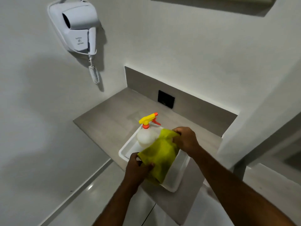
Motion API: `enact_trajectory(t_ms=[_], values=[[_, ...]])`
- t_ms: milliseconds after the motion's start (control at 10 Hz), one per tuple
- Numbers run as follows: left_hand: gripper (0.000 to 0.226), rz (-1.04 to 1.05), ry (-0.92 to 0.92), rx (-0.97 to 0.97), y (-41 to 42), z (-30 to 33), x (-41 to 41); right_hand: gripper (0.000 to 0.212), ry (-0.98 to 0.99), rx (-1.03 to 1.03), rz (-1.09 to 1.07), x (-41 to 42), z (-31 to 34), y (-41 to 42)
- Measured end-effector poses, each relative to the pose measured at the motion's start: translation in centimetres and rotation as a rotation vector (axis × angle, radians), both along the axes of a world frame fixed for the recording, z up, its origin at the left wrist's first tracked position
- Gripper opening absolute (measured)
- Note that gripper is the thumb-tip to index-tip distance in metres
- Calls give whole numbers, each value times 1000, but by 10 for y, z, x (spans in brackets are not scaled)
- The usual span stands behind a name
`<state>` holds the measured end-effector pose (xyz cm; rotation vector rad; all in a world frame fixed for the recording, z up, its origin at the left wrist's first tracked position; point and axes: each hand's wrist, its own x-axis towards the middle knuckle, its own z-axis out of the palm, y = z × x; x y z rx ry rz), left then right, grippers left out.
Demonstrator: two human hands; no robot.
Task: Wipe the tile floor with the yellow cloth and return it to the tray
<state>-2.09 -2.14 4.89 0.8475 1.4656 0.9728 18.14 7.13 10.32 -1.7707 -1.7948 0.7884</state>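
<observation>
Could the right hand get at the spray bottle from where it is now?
Probably yes, but not right away. The spray bottle stands in the tray just left of the right hand, nothing between them. That hand's grip is on the yellow cloth, shared with the left hand.

White painted walls (pixel 179 51), evenly lit. Wall-mounted white hair dryer (pixel 78 25) at upper left, coiled cord (pixel 94 73) hanging below it. Grey counter (pixel 114 115) set in the corner, with a matching grey upstand (pixel 146 84) carrying a black socket plate (pixel 166 99). Glossy pale tile floor (pixel 91 198) below, showing a light reflection
</observation>
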Motion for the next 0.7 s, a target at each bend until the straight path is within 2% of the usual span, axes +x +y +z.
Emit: enact_trajectory(t_ms=[100,200,300,400,500,600,700], values=[[61,-54,208,-50,24,-11,24,32,-106,-116,-11,12,-23,21],[73,-171,447,-116,43,-18,41,58,-208,-183,53,19,-52,30],[63,-328,625,-181,50,-23,53,38,-320,-227,73,23,-84,37],[48,-429,822,-251,52,-30,63,31,-422,-54,87,24,-101,37],[52,-477,1081,-320,54,-29,72,60,-541,158,120,30,-122,28],[55,-457,1200,-276,55,-26,65,33,-700,134,179,25,-122,25],[60,-389,1345,-150,59,-14,43,2,-605,191,209,14,-97,35]])
